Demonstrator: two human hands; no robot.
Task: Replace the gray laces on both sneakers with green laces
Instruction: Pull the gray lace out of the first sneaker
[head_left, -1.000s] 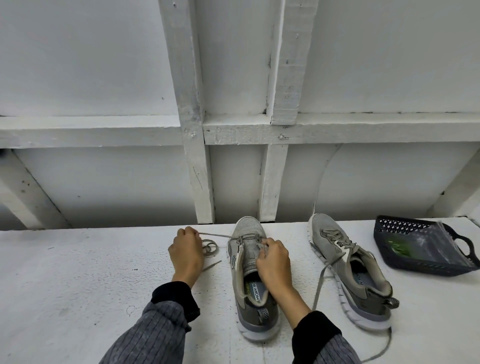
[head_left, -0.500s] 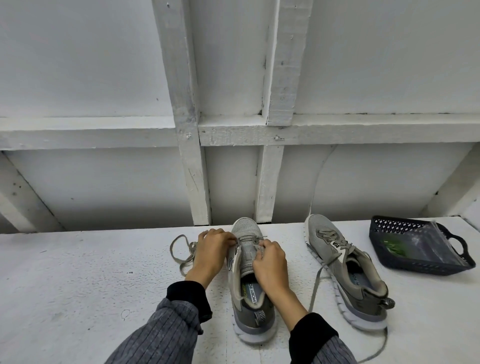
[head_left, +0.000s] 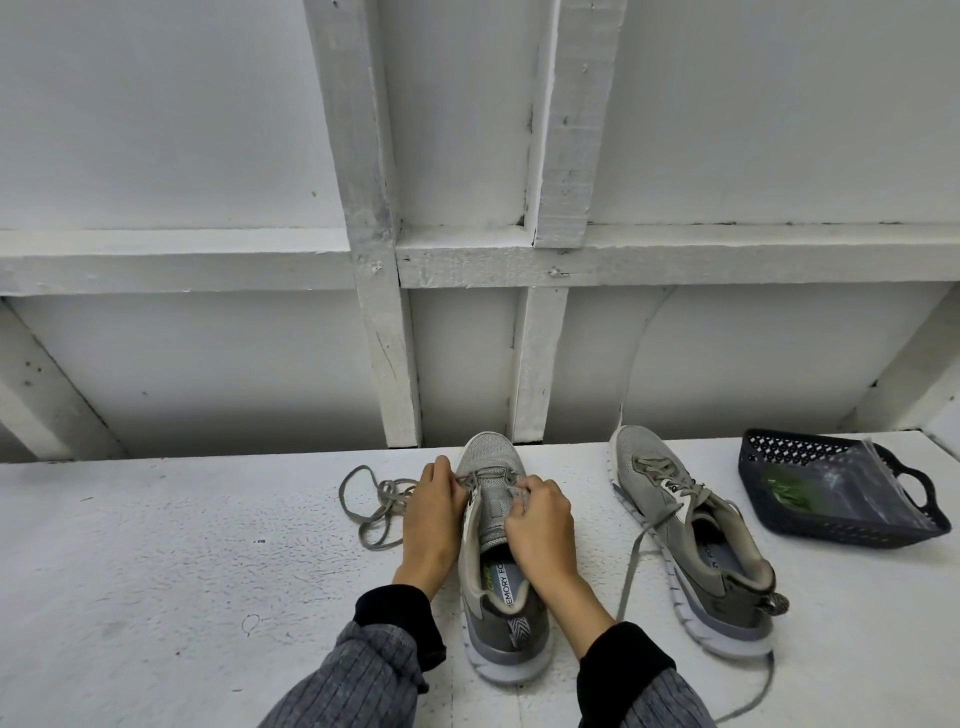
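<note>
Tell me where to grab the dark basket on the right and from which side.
Grip the basket by its loop handle at the right end, coming from above and the right. That cutout is open and clear, while a plastic bag with something green covers the inside, and the sneaker crowds the left side.

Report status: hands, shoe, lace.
Both hands, left and right, pinching gray lace at near shoe's lowest eyelets. Other shoe still laced. Green laces in basket. Nothing blocking.
</note>
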